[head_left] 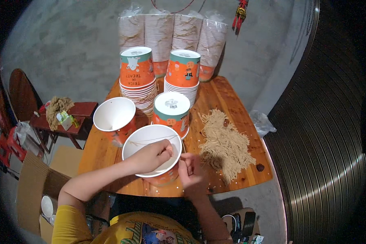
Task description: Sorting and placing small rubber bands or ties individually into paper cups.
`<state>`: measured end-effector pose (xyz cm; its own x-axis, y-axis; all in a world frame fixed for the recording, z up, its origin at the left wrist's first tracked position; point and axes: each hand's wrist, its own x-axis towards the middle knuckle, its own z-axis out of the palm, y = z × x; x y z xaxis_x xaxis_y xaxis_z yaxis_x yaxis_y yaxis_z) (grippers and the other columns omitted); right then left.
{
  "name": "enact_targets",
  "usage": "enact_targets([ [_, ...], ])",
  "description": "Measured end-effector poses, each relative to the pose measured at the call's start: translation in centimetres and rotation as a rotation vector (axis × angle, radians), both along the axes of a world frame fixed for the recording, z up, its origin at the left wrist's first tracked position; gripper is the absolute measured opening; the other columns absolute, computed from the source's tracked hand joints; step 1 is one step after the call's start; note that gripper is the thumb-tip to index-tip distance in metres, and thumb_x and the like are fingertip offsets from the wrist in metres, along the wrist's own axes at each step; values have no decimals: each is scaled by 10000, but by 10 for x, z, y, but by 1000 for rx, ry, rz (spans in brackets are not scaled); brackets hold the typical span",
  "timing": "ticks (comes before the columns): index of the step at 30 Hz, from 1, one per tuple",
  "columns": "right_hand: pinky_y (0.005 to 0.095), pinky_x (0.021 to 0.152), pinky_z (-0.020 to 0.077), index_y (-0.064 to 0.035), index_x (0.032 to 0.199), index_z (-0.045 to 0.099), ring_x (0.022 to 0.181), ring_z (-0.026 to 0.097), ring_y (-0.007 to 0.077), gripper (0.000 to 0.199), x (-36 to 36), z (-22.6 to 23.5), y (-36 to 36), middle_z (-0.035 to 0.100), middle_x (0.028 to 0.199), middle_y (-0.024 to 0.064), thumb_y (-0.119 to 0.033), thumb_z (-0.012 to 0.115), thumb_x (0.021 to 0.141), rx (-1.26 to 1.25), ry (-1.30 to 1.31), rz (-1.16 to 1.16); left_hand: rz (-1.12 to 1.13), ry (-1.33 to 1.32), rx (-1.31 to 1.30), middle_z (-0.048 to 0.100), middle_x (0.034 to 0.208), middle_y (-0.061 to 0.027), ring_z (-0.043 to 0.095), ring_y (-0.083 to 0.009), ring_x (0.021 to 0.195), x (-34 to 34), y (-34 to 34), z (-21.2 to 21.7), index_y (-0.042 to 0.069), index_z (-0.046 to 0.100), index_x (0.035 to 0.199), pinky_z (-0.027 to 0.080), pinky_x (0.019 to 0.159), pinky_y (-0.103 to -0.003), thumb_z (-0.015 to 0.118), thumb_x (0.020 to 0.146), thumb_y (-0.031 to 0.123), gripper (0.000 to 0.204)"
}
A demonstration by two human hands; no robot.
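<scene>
Near edge, centre: left hand (152, 156) curled over the rim of the paper bucket (139, 143), fingers closed on the twine handle (150, 140), steadying it; forearm crosses from near left. Right hand (191, 171), just right of bucket, pinches the twine end, wrist bent in. Farther: twine pile (225, 144) right, within reach; inverted bucket stacks (173, 77) far on wooden table (105, 152).

Both forearms come up from the bottom edge toward the cup (150, 140) at the near side of the worktop. The left arm is bare, bent at the elbow and angled in from the left, and the left hand (152, 156) sits curled over the cup's near rim, fingers tucked in a loose pinch. The right hand (191, 173) is just right of the cup, down by its side wall, fingers bunched together and pointing up-left.
</scene>
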<state>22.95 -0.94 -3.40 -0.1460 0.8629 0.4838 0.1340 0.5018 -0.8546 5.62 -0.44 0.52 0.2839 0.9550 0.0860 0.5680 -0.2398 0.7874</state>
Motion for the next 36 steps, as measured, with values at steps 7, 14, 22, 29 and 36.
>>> enact_targets([
  [7,211,506,323,-56,939,588,590,421,41,103,12,8,20,437,645,-54,-23,593,842,35,-48,98,82,-71,-17,568,743,-143,566,-224,709,-8,3,2,0,523,918,446,684,-349,455,938,272,281],
  [14,239,500,322,-56,839,634,554,396,49,23,12,4,35,435,602,-37,-67,637,819,31,-285,187,27,-599,-203,585,843,-47,553,-124,743,-7,7,-5,9,531,992,446,677,-254,536,902,139,158],
  [22,236,506,324,-18,766,617,563,403,53,57,5,-4,37,444,596,-26,-52,650,797,-26,-115,225,17,-654,-390,594,866,-12,529,-66,749,0,3,-2,31,584,971,430,672,-209,620,832,65,147],
  [29,235,514,329,-9,740,614,569,410,55,77,2,8,32,431,588,-25,-50,670,774,-77,-163,205,235,-806,-258,563,795,-30,511,-90,678,-16,9,4,34,551,921,446,646,-233,576,897,156,127],
  [36,251,518,341,-16,773,630,574,438,71,58,4,6,32,464,605,-13,-63,661,788,22,-174,176,93,-781,-543,595,874,-15,537,-66,757,-6,2,-9,38,578,1023,447,686,-207,599,885,157,183],
])
